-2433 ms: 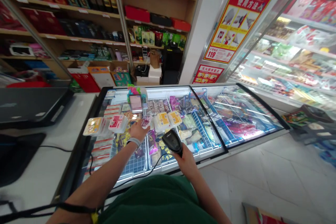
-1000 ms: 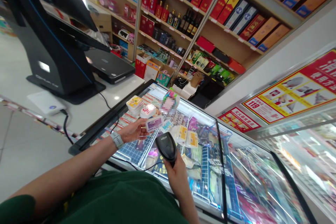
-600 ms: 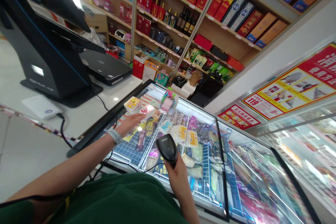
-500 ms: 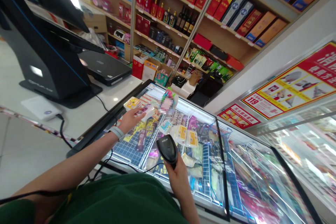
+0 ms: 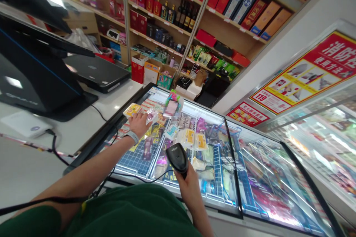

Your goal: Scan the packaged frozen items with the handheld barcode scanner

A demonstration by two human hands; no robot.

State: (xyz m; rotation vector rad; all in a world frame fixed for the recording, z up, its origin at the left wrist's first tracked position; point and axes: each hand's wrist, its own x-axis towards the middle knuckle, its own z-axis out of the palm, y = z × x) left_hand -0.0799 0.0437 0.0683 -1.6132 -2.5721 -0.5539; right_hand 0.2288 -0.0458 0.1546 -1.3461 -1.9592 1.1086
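My right hand is wrapped round the handle of a black barcode scanner, above the glass lid. My left hand, with a grey watch band at the wrist, rests on a yellow-and-white package; what its fingertips hold, if anything, is hidden. Right beside its fingers is a clear package with purple print. Further right sits a pink, partly blurred item with green and pink bits. Orange-labelled white packs and a blue-and-white pack lie nearer the scanner.
Below the packages is a glass-topped freezer with wire baskets. A black register, a white box and a black flat device stand on the left counter. A black cable crosses near my arms. Shelves of boxes and bottles stand behind.
My left hand has moved back from the clear package and onto the yellow-and-white one. The view has shifted slightly right. My right hand still holds the scanner.
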